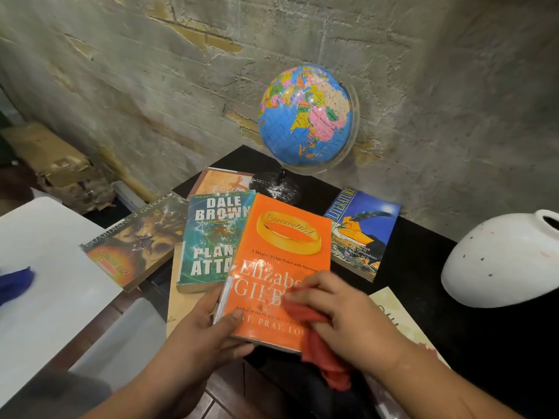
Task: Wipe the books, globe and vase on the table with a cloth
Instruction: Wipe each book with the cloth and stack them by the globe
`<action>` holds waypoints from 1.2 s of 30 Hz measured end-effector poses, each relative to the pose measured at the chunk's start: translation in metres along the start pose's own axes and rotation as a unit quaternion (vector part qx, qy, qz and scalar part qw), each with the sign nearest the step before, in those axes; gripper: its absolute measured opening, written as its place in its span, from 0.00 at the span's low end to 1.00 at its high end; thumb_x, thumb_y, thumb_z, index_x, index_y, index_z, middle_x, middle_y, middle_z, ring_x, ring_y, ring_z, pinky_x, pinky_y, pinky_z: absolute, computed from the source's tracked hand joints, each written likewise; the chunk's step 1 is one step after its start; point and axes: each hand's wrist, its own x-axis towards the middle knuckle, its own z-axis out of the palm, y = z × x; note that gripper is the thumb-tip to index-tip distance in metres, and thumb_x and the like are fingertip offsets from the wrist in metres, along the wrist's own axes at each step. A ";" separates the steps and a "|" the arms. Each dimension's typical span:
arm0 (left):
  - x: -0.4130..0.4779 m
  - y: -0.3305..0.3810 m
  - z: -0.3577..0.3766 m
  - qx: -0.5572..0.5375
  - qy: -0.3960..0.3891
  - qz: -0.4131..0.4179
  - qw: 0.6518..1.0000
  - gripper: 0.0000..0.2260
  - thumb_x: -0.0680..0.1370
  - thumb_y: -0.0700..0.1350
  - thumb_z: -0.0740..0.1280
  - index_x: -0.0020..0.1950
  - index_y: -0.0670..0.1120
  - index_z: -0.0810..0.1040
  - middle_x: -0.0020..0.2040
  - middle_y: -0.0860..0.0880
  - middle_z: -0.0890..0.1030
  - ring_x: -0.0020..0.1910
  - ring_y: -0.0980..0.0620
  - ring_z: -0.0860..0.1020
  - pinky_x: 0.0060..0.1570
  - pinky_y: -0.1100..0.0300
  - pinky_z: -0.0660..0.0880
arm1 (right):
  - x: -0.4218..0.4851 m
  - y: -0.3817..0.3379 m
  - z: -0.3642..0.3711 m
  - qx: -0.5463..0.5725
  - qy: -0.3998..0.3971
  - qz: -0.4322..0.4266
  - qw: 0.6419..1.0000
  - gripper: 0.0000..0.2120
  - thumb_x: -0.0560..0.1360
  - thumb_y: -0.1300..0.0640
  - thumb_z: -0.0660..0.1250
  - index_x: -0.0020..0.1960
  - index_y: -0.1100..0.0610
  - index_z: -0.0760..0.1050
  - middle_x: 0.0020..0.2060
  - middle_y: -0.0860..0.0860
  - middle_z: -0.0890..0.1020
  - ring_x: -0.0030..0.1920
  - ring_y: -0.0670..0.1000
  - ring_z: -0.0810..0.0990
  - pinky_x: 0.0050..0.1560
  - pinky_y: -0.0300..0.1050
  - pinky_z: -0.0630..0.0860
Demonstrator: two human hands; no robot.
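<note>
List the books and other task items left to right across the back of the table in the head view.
Guardians of Ga'Hoole book → Dale Brown book → orange Committed book → globe → Literature book → white vase.

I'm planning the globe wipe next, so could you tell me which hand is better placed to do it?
The right hand, probably. It already holds the red cloth against the orange book, and the globe stands behind, slightly to its side. The left hand is busy gripping the book's lower left edge.
</note>
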 end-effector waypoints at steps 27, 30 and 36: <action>0.003 -0.001 -0.002 -0.008 -0.011 -0.004 1.000 0.17 0.77 0.37 0.64 0.61 0.56 0.74 0.52 0.45 0.84 0.45 0.44 0.84 0.35 0.56 0.81 | 0.008 0.010 -0.010 0.004 -0.026 0.040 0.999 0.21 0.73 0.55 0.64 0.64 0.38 0.72 0.57 0.36 0.68 0.58 0.42 0.74 0.60 0.40 0.72; 0.002 0.000 -0.002 -0.002 -0.019 -0.004 1.000 0.19 0.75 0.38 0.69 0.61 0.56 0.74 0.52 0.46 0.84 0.47 0.44 0.84 0.37 0.56 0.81 | 0.015 0.019 -0.014 -0.038 0.039 0.128 0.990 0.20 0.76 0.55 0.65 0.64 0.38 0.72 0.57 0.38 0.68 0.57 0.46 0.75 0.58 0.42 0.73; 0.003 0.000 -0.002 0.001 -0.015 -0.003 1.000 0.16 0.77 0.39 0.65 0.61 0.55 0.75 0.53 0.45 0.84 0.47 0.43 0.84 0.38 0.55 0.81 | 0.017 0.013 -0.016 0.009 -0.057 0.031 0.998 0.20 0.74 0.56 0.66 0.63 0.39 0.75 0.57 0.35 0.69 0.59 0.39 0.72 0.61 0.35 0.69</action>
